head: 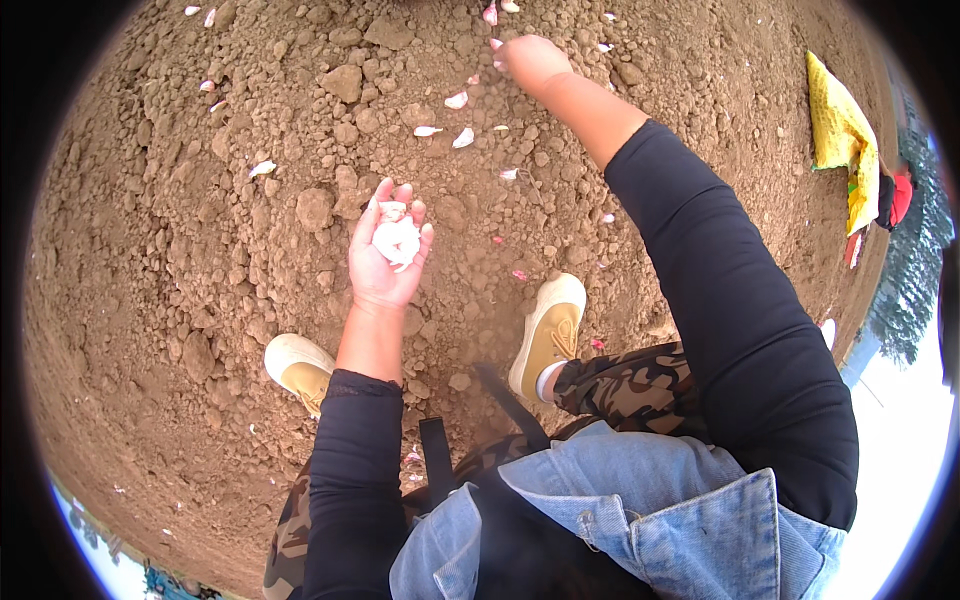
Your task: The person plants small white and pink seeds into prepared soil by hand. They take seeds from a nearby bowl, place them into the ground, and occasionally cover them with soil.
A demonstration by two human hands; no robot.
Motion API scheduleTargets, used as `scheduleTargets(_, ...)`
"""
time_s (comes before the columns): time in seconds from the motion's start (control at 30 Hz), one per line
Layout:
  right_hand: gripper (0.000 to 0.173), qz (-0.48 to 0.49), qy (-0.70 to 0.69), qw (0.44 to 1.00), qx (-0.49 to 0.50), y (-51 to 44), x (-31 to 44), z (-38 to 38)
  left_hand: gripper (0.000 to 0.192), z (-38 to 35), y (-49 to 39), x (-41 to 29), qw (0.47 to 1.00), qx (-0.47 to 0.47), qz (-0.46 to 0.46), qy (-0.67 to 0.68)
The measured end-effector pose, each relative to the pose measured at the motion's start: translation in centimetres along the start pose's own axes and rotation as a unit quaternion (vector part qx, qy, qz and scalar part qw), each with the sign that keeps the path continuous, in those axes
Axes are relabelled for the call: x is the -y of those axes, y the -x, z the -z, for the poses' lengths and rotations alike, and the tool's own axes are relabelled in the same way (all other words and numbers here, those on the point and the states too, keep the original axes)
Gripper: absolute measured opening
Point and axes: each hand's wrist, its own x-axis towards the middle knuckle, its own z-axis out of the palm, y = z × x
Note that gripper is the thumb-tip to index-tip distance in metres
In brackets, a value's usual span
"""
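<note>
My left hand (pixel 386 259) is palm up with its fingers curled, holding a pale, partly broken garlic bulb (pixel 397 241). The bulb looks washed out by bright light. Farther forward and to the right, my right hand (pixel 534 64) reaches down to the soil with its fingers bent. Pale pink spots show at its fingertips; whether it grips a clove cannot be made out. Near that hand lie loose garlic cloves, among them a white one (pixel 456 100), a second (pixel 463 138) and a pink one (pixel 490 13) just beyond the fingers.
Cloddy brown soil (pixel 247 247) spreads all around, with more scattered cloves, such as one on the left (pixel 262 169). My tan shoes (pixel 551 334) stand on it. At the far right are a yellow woven sack (pixel 840 120) and a partly hidden person in red (pixel 900 199).
</note>
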Motion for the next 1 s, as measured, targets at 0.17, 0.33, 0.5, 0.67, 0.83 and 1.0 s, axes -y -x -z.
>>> scheduleTargets(0.17,0.029,-0.053,0.003,0.998,0.04,-1.7,0.6,0.4,0.031,-0.1,-0.3,-0.2,1.0,-0.003,0.006,0.001)
scheduleTargets(0.33,0.024,-0.101,-0.023,0.994,0.031,-1.4,1.4,-0.7,0.031,-0.6,-0.3,-0.9,1.0,0.008,0.001,0.012)
scheduleTargets(0.5,0.022,-0.104,-0.008,0.992,0.073,-1.6,1.8,0.8,0.032,-1.3,-0.3,-1.7,1.0,0.001,-0.004,-0.003)
scheduleTargets(0.67,0.024,-0.116,-0.158,0.981,0.008,-1.4,-0.4,3.4,0.032,-0.7,-0.4,-1.7,1.0,-0.016,-0.004,0.011)
scheduleTargets(0.83,0.02,-0.056,-0.001,0.998,-0.034,-3.1,0.5,1.0,0.032,-0.2,-0.7,-1.3,1.0,-0.004,0.007,0.003)
scheduleTargets(1.0,0.021,-0.008,-0.001,0.999,-0.047,-2.8,-0.5,-0.9,0.032,-0.4,-0.7,-1.0,1.0,-0.015,0.019,-0.018)
